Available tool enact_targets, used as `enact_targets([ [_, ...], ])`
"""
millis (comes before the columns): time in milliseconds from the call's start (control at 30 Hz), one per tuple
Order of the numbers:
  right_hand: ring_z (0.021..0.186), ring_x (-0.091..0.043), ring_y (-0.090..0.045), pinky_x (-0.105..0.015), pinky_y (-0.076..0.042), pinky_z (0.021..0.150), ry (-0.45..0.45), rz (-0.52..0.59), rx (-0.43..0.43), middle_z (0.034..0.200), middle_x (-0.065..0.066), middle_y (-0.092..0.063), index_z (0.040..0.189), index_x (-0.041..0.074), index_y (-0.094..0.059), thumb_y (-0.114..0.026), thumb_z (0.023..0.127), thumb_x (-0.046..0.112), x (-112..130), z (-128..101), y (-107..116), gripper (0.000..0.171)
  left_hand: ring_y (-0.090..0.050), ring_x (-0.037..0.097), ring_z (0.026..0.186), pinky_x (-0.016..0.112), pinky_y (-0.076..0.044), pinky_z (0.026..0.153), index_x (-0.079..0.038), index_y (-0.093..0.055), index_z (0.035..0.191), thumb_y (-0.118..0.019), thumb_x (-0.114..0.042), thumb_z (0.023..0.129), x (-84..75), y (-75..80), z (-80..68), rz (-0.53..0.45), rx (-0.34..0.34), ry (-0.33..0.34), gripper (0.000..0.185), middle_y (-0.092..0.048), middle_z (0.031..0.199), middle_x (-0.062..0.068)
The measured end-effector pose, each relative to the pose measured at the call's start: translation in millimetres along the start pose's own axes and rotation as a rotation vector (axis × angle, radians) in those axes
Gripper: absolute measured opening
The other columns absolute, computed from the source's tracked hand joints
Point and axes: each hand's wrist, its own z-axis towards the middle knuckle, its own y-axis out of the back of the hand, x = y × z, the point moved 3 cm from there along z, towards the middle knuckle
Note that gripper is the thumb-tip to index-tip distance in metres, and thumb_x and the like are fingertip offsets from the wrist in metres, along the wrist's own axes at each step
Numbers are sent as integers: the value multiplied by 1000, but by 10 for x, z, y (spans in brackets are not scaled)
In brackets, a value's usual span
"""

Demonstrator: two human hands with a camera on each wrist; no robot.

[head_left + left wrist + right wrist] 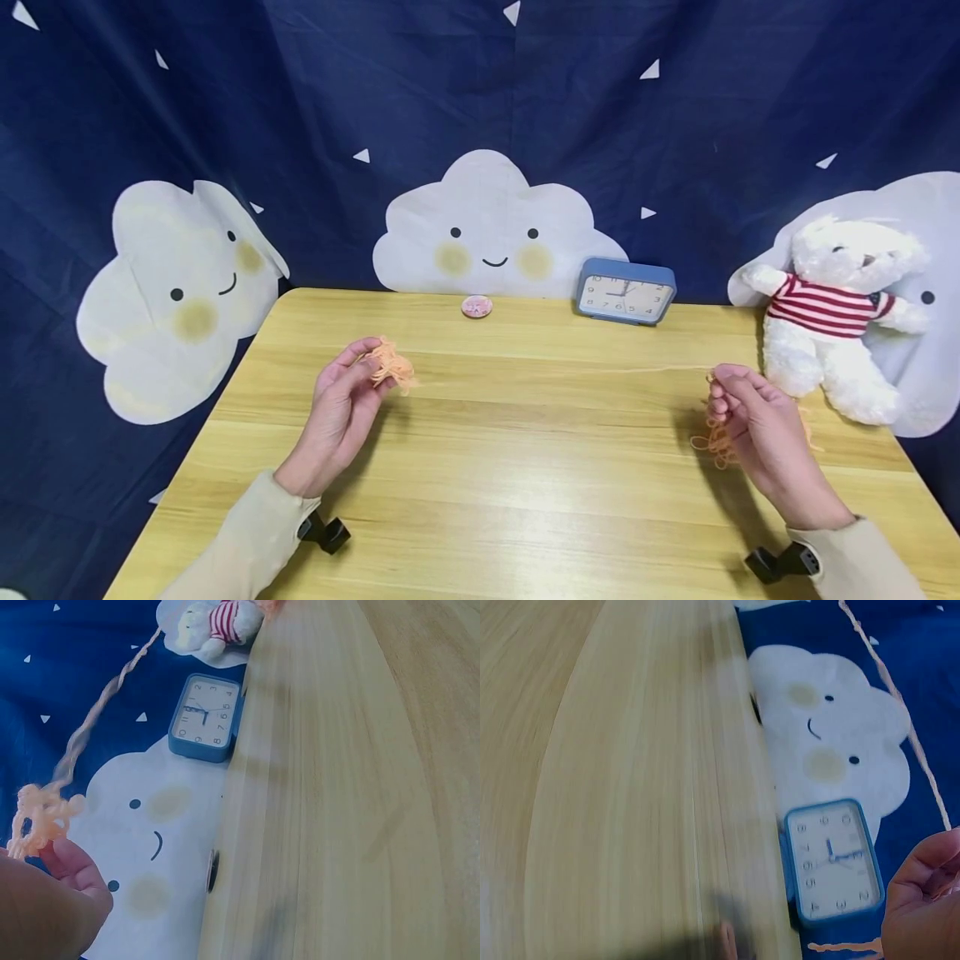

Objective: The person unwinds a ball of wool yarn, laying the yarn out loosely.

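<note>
Your left hand [341, 408] pinches a tangled orange yarn clump [390, 364]; your right hand [757, 429] grips the strand [600, 369] stretched taut above the table [525, 467]. Pull harder and the tangle may knot tighter or the strand snap.

- Blue alarm clock [831, 859], standing at the table's far edge: white dial printed with black numerals 1–12, legible in both wrist views.
- Small round pink badge [477, 307], left of the clock: marking too blurred to read.
- No other text, brand or label legible.
</note>
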Motion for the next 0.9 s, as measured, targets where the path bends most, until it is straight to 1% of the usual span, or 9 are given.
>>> enact_targets([
  [100, 75, -15, -68, -23, -58, 64, 6, 48, -13, 89, -10, -73, 107, -4, -76, -48, 113, -7, 54, -20, 113, 29, -67, 18, 97, 30, -57, 85, -5, -69, 118, -49, 10, 107, 0, 8, 3, 5, -5, 3, 27, -65, 116, 7],
  [333, 73, -19, -68, -26, -58, 62, 8, 159, -48, 89, -14, -72, 109, -8, -75, -46, 113, -8, 190, -54, 413, 30, -67, 20, 101, 31, -59, 90, -3, -67, 117, -49, 13, 107, -15, 29, 6, -29, 2, -14, 26, -61, 123, 11],
  [400, 72, -20, -67, -27, -59, 62, 5, 186, -51, 88, -14, -71, 108, -9, -75, -44, 113, -8, 224, -70, 502, 31, -67, 21, 101, 32, -59, 91, -2, -67, 115, -48, 14, 106, -27, 31, 8, -37, 5, -19, 27, -60, 121, 11],
  [600, 71, -22, -67, -28, -59, 61, 27, 215, -88, 86, -16, -71, 106, -13, -75, -42, 114, -9, 314, -142, 760, 34, -66, 23, 98, 34, -62, 90, -2, -66, 110, -46, 17, 104, -51, 29, 28, -54, -2, -31, 29, -56, 114, 12],
  [733, 70, -23, -66, -30, -58, 60, 50, 216, -118, 84, -17, -69, 104, -14, -74, -42, 113, -10, 368, -187, 923, 34, -66, 24, 101, 37, -62, 93, -1, -65, 110, -44, 17, 105, -44, 45, 28, -66, -8, -14, 28, -55, 116, 13],
  [900, 69, -23, -65, -31, -57, 58, 60, 196, -160, 83, -16, -68, 102, -13, -73, -42, 113, -9, 433, -215, 1110, 33, -65, 24, 104, 37, -62, 92, -1, -65, 112, -42, 16, 105, -39, 53, 25, -66, -4, -11, 29, -51, 118, 14],
])
